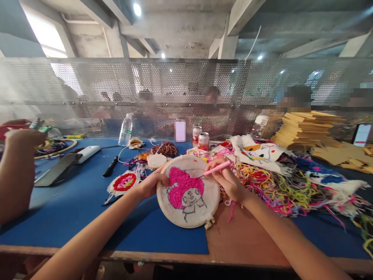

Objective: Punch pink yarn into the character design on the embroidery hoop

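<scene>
A round embroidery hoop (201,216) with white cloth is held up, tilted, above the table's front part. The cloth bears a character drawn in dark lines, its hood filled with bright pink yarn loops (182,182). My left hand (153,182) grips the hoop's left rim, thumb on the front; its other fingers are hidden behind. My right hand (227,181) is closed around a pink punch needle (217,168), whose thin metal tip points left at the upper edge of the pink area. The hoop's screw clamp (209,223) sits at lower right.
Tangled colored yarn (262,186) heaps at right, with embroidered cloth (259,151) on it. Cans (203,141), a water bottle (125,130) and a round red piece (124,181) stand or lie around. Stacked yellow-brown sheets (303,128) are at back right. Another person's arm (16,171) reaches in left.
</scene>
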`<state>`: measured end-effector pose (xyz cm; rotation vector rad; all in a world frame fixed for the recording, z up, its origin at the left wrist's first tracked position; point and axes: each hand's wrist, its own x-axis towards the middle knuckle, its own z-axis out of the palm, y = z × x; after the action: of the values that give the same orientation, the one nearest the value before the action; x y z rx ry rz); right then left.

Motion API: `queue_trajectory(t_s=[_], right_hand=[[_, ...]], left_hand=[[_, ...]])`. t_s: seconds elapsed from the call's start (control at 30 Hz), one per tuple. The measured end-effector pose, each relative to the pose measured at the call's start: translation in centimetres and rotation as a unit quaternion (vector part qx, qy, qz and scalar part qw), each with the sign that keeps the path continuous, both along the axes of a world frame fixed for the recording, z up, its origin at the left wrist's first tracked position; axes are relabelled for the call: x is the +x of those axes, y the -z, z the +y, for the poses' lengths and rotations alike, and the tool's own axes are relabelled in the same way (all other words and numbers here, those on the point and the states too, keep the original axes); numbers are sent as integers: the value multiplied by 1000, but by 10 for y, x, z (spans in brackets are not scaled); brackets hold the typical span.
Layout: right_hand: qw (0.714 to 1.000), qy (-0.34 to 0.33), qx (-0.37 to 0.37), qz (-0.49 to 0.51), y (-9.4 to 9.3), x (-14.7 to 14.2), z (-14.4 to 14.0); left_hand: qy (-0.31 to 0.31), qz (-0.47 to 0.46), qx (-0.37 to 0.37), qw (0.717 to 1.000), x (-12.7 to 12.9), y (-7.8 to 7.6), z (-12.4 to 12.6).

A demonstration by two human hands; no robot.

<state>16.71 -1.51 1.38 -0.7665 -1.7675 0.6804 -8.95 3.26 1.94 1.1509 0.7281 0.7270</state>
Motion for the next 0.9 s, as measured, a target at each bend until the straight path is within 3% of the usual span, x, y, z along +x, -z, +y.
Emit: queue_trajectory(t_s=[0.27,0.5,0.63,0.77,0.9], right_hand=[[995,-33,21,-94,5,-4,5],[981,24,87,-174,14,-12,10],[996,35,40,-67,23,-12,9],[995,38,-40,84,25,-18,8],[978,47,-74,191,20,-32,7]], left_hand=[[0,-18,-12,1000,0,5,3],[10,-20,0,1000,1,0,0],[29,-84,-26,996,1,-12,-3],[-8,-132,-89,987,5,-22,-7],[-70,-78,-34,994,12,-19,-6]])
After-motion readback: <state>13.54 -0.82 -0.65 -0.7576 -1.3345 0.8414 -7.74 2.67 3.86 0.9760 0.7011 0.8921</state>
